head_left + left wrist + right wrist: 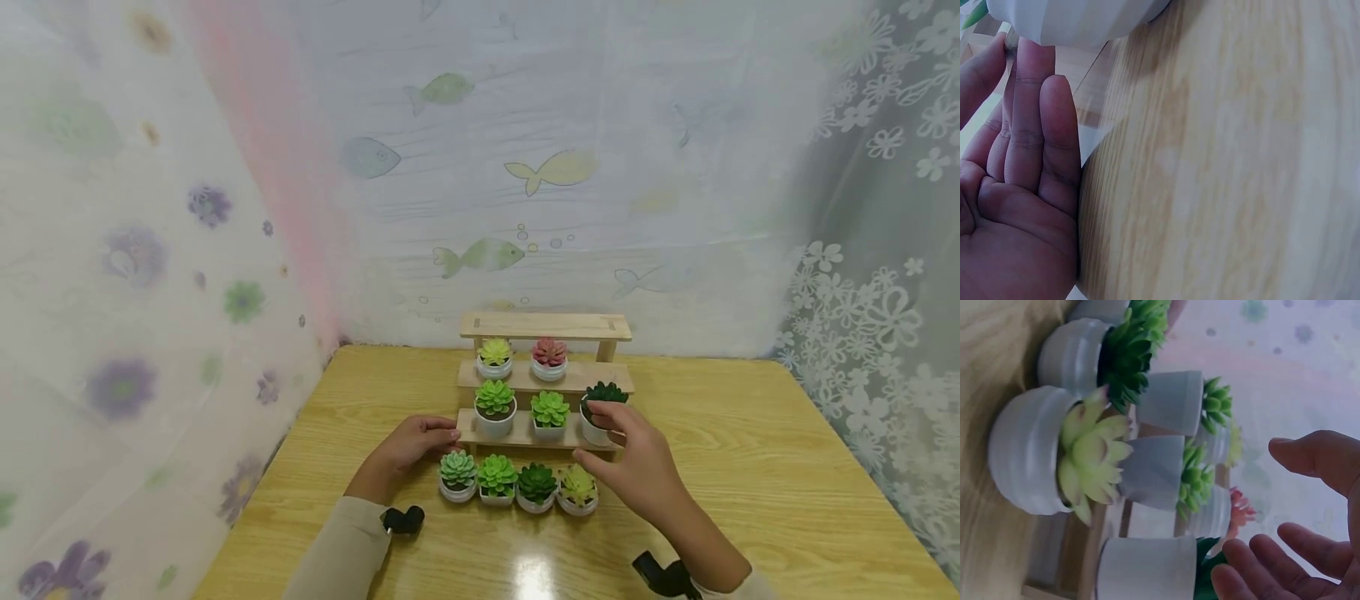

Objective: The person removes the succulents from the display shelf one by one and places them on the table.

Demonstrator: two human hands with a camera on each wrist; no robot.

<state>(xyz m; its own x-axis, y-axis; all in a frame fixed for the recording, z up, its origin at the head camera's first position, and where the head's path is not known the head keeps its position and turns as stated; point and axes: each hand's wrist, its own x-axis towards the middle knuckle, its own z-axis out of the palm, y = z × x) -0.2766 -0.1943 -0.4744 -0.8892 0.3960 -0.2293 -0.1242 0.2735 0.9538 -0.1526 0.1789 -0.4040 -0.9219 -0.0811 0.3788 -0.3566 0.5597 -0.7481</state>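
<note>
A three-step wooden plant stand holds small potted succulents. Its lowest step bears a bright green succulent, a green one in a squarish pot and a dark green one at the right. My left hand pinches the left end of that step between thumb and fingers, its other fingers extended in the left wrist view. Beside the dark green succulent, my right hand has its thumb and fingers spread and loosely bent. It partly covers that plant in the head view; whether the fingertips touch it I cannot tell.
On the middle step sit a yellow-green succulent and a red one. Several more line the table before the stand, ending with a pale yellow succulent at the right. A fish-print curtain hangs behind.
</note>
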